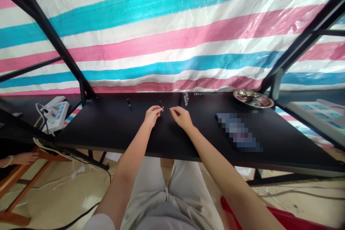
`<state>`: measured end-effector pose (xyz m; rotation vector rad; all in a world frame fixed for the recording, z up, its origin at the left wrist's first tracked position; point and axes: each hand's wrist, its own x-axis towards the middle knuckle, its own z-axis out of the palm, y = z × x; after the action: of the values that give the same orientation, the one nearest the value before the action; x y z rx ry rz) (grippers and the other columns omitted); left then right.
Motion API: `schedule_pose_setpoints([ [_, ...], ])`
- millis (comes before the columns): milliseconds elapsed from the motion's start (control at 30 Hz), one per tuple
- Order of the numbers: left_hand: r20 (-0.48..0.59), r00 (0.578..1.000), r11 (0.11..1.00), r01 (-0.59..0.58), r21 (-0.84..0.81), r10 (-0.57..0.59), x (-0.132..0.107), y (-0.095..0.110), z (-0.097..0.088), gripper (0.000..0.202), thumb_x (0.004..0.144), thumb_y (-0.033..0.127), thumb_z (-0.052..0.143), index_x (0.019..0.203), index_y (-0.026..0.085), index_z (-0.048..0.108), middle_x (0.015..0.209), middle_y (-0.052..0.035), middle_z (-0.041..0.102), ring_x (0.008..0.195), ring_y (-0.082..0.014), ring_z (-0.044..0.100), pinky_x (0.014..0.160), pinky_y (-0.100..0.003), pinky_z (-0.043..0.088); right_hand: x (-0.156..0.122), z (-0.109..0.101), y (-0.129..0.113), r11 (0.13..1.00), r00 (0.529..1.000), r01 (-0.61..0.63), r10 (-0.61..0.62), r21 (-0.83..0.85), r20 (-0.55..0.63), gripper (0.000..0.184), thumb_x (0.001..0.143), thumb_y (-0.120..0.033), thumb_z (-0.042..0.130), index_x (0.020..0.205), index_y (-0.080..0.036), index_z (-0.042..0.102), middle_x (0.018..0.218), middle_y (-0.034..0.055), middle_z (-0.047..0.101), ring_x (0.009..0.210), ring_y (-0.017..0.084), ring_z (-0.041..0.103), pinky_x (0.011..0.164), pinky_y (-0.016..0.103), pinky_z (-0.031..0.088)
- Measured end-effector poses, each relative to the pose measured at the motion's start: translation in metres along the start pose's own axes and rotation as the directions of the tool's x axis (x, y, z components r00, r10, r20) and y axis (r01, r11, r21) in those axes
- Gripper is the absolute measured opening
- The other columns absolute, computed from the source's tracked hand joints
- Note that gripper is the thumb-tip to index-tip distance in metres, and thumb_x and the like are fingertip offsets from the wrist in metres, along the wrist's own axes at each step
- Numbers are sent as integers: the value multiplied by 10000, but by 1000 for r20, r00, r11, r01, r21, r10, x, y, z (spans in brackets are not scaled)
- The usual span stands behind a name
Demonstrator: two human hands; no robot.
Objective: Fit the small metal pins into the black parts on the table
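Observation:
My left hand [152, 115] is over the middle of the black table, fingertips pinched on a small dark stick with a pale end [161, 105]. Just to its right, my right hand [182, 116] has its thumb and fingers drawn together; whatever they hold, if anything, is too small to make out. The two hands are a little apart. Behind my right hand stands a cluster of small clear pieces [186, 98] beside a dark strip [180, 98]. Another short black piece with a pale end [128, 102] is to the left of my left hand.
Several tiny shiny pieces [198, 94] line the table's back edge. A divided metal dish [253, 99] sits at the back right, a blurred blue item [238, 133] in front of it. Black frame bars flank the table [107, 129]. Another person's hand [25, 158] shows at far left.

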<state>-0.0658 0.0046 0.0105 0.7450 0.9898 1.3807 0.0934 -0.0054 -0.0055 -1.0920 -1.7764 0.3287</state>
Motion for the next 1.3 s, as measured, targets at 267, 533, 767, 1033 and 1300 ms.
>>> schedule_pose_setpoints([
  [267, 177, 984, 998, -19, -57, 29, -14, -5, 7, 457, 518, 176, 756, 865, 181, 459, 823, -21, 649, 632, -78, 547, 483, -176, 262, -2, 10, -12, 967, 978, -134, 93, 218, 187, 376, 851, -496, 410, 794, -175, 598, 674, 13, 587, 588, 120, 505, 581, 246, 407],
  [533, 210, 965, 983, -172, 65, 155, -19, 0, 7, 471, 602, 243, 726, 1044, 207, 568, 830, -19, 636, 619, -67, 524, 465, -173, 278, -2, 12, -13, 887, 974, -223, 186, 403, 130, 334, 808, -519, 460, 738, -194, 489, 615, -24, 491, 539, 101, 448, 536, 236, 383],
  [767, 192, 936, 854, -349, 385, 295, -24, 0, 9, 266, 662, 314, 686, 881, 162, 678, 703, -20, 618, 600, -91, 525, 574, -228, 427, -2, 11, -5, 911, 978, -196, 210, 363, 1, 292, 856, -495, 379, 823, -212, 440, 693, -8, 505, 589, 109, 471, 552, 235, 396],
  [1033, 201, 911, 786, -412, 460, 360, -18, -8, 6, 250, 706, 354, 637, 853, 153, 663, 695, -36, 642, 548, -91, 538, 565, -236, 454, -3, 5, -9, 945, 985, -159, 171, 287, -16, 268, 873, -464, 352, 818, -211, 423, 693, -3, 491, 603, 117, 469, 569, 242, 388],
  [1300, 155, 905, 766, -418, 489, 395, -25, -6, 9, 332, 752, 469, 574, 686, 147, 620, 633, -27, 623, 484, -79, 499, 521, -223, 406, -5, 8, -9, 935, 986, -157, 168, 319, -7, 270, 874, -465, 355, 825, -210, 427, 706, -6, 487, 592, 108, 453, 558, 236, 384],
])
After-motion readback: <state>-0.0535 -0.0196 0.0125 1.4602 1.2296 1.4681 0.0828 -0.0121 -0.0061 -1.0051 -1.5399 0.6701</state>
